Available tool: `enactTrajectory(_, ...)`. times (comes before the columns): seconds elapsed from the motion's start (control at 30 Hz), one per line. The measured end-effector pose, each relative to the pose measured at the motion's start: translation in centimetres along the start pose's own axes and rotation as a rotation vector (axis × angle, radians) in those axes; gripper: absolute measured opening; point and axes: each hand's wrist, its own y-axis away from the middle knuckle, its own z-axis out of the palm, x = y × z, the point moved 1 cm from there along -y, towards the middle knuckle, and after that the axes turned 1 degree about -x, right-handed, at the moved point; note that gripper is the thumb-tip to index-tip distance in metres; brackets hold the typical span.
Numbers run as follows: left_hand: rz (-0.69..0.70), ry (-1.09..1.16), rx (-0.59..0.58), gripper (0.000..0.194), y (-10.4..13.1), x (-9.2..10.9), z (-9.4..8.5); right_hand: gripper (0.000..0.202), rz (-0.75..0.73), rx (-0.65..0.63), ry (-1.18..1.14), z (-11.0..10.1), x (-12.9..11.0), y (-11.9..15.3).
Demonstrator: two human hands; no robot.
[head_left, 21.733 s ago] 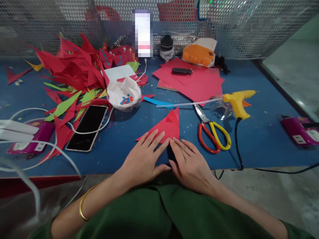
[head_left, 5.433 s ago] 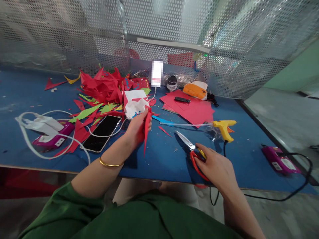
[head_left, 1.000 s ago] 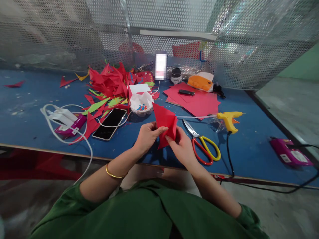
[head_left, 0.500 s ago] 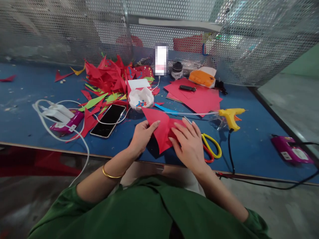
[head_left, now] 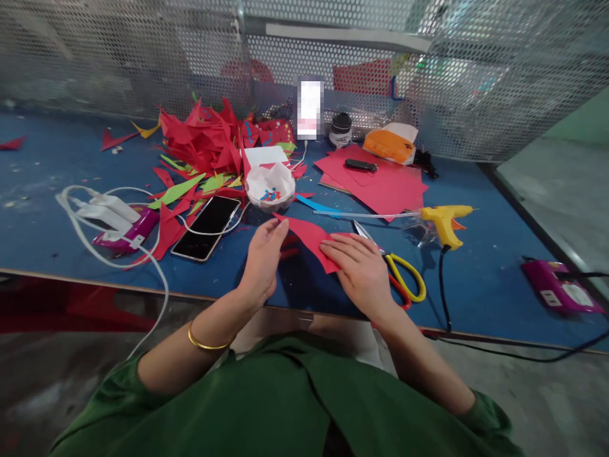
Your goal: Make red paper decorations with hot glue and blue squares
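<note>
The left hand (head_left: 261,261) pinches a tip of red paper (head_left: 307,235) — the right hand (head_left: 365,276), near scissors (head_left: 408,274), covers the other end — its grip hidden from me.

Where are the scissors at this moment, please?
In the head view, the scissors lie on the blue table right of centre, partly hidden by the right hand, with the yellow glue gun beyond them to the right.

No readable text or numbers.
Far phone (head_left: 310,105): screen pixelated. Orange packet (head_left: 387,146), far right: dark mark, too small to read. Left purple box (head_left: 143,227), right purple box (head_left: 564,279): pale patches, nothing legible.
</note>
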Motion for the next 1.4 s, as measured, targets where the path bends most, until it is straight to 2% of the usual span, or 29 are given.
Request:
enactTrajectory(0.07, 0.315, -0.177, 0.074, 0.052, 0.0, 0.9, -0.7, 0.031, 0.072, 0.015, -0.112, -0.4, 0.5, -0.2)
enactTrajectory(0.1, 0.441, -0.294, 0.032, 0.055, 0.0, 1.5, -0.9, 0.026, 0.109, 0.023, -0.172, -0.7, 0.7, -0.4)
enactTrajectory(0.17, 0.525, -0.495, -0.191, 0.055, -0.1, 2.7, -0.9, 0.021, 0.183, 0.033, -0.283, -1.4, 0.9, -0.8)
enactTrajectory(0.2, 0.498, -0.562, -0.281, 0.051, -0.2, 3.3, -0.9, 0.019, 0.227, 0.034, -0.331, -1.9, 1.0, -1.1)
enactTrajectory(0.23, 0.468, -0.589, -0.325, 0.037, -0.4, 3.9, -0.8, 0.018, 0.283, 0.033, -0.377, -2.3, 0.9, -1.4)
enactTrajectory(0.3, 0.391, -0.605, -0.375, 0.011, -0.8, 4.9, -0.7, 0.018, 0.438, 0.033, -0.502, -3.2, 0.9, -2.0)
enactTrajectory(0.33, 0.347, -0.602, -0.400, 0.010, -0.9, 5.3, -0.6, 0.021, 0.522, 0.024, -0.598, -3.5, 1.0, -2.3)
enactTrajectory(0.43, 0.164, -0.569, -0.511, 0.017, -1.3, 5.9, -0.5, 0.022, 0.691, -0.051, -0.920, -3.9, 1.2, -2.9)
enactTrajectory(0.53, 0.011, -0.514, -0.544, 0.021, -1.4, 5.7, -0.7, 0.021, 0.760, -0.095, -1.038, -3.5, 1.7, -3.0)
enactTrajectory(0.73, -0.083, -0.446, -0.546, 0.021, -1.5, 4.6, -0.5, 0.021, 0.841, -0.047, -1.061, -2.5, 2.1, -2.7)
enactTrajectory(0.83, -0.059, -0.443, -0.521, 0.020, -1.9, 4.5, -0.4, 0.023, 0.828, -0.130, -1.083, -2.6, 2.2, -2.8)
enactTrajectory(0.9, 0.041, -0.474, -0.484, 0.020, -2.3, 4.6, -0.4, 0.024, 0.811, -0.208, -1.071, -2.8, 2.5, -2.8)
enactTrajectory(0.97, 0.187, -0.564, -0.466, 0.020, -2.7, 5.0, -0.5, 0.023, 0.749, -0.219, -0.992, -3.1, 2.8, -2.7)
enactTrajectory(1.03, 0.399, -0.681, -0.448, 0.015, -2.9, 5.4, -0.6, 0.018, 0.609, -0.116, -0.793, -3.6, 2.9, -2.7)
enactTrajectory(1.13, 0.817, -0.828, -0.440, 0.006, -2.9, 6.0, -0.8, 0.018, 0.290, 0.089, -0.321, -4.3, 2.7, -2.6)
enactTrajectory(1.2, 1.069, -0.915, -0.458, 0.010, -2.7, 5.8, -1.1, 0.024, 0.089, 0.141, -0.043, -4.2, 2.3, -2.3)
enactTrajectory(1.3, 1.293, -1.079, -0.492, 0.014, -2.4, 4.3, -2.0, 0.027, -0.100, 0.096, 0.174, -3.1, 2.2, -1.0)
enactTrajectory(1.4, 1.400, -1.273, -0.533, 0.017, -1.8, 2.1, -3.0, 0.027, -0.167, -0.032, 0.250, -1.3, 2.4, 0.8)
